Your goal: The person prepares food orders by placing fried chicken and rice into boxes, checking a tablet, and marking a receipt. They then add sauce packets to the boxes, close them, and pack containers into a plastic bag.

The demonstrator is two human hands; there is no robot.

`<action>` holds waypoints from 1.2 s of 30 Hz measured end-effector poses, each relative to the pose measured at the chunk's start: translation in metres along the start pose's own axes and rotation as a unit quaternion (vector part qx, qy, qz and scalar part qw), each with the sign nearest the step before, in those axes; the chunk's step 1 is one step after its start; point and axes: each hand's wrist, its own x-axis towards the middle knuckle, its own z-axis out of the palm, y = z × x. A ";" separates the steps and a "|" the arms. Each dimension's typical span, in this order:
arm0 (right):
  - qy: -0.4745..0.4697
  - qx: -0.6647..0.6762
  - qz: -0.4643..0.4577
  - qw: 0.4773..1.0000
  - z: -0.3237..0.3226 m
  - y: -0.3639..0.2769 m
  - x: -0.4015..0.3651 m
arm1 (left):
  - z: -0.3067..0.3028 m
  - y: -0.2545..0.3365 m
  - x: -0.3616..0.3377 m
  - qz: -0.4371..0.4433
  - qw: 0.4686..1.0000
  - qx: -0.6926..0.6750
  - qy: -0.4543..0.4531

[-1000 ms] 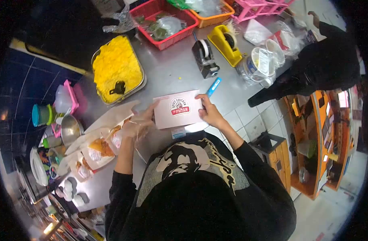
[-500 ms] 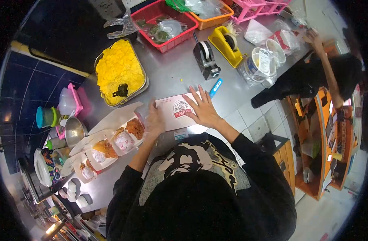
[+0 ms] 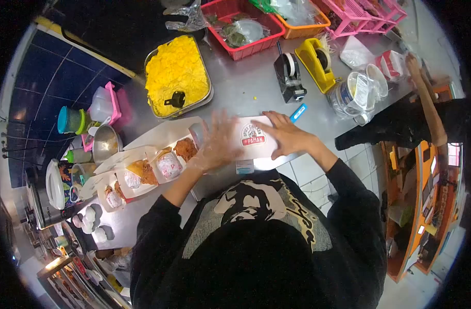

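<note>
A closed white cardboard food box (image 3: 253, 138) with a red chicken logo lies on the steel counter in front of me. My right hand (image 3: 291, 136) grips its right end, with the thumb near the close edge and the fingers over the far side. My left hand (image 3: 217, 143) is blurred over the box's left end, its fingers stretched out and apart. To its left stand several open boxes in a row, holding fried chicken (image 3: 185, 149) and paper-wrapped portions (image 3: 169, 165).
A metal tray of yellow rice (image 3: 174, 72) stands behind the boxes. Further back are a red basket (image 3: 248, 50), a black tape dispenser (image 3: 289, 77), a yellow dispenser (image 3: 317, 64) and bagged tubs (image 3: 356, 95). A blue-handled tool (image 3: 298, 112) lies beyond the box. Another person's arm (image 3: 425, 103) reaches in at right.
My right hand has gone from lying flat on the lid to gripping the box's right end. My left hand has lifted from the left side and moved over the box. The camera view has shifted.
</note>
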 end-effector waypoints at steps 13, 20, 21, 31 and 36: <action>0.034 0.053 -0.092 0.994 0.000 0.017 0.002 | -0.026 -0.029 0.019 0.143 0.978 -0.064 -0.135; 0.097 0.011 -0.033 0.995 0.028 -0.003 -0.011 | -0.031 -0.012 0.010 0.128 0.977 -0.049 -0.164; 0.115 0.011 -0.045 0.992 0.034 -0.005 -0.013 | -0.031 -0.006 0.009 0.128 0.974 -0.035 -0.181; 0.248 -0.018 -0.128 0.960 0.069 0.007 -0.011 | -0.018 -0.028 0.025 0.197 0.966 -0.014 -0.169; 0.168 0.085 -0.097 0.977 0.067 0.018 -0.028 | -0.010 -0.029 0.022 0.204 0.967 -0.030 -0.149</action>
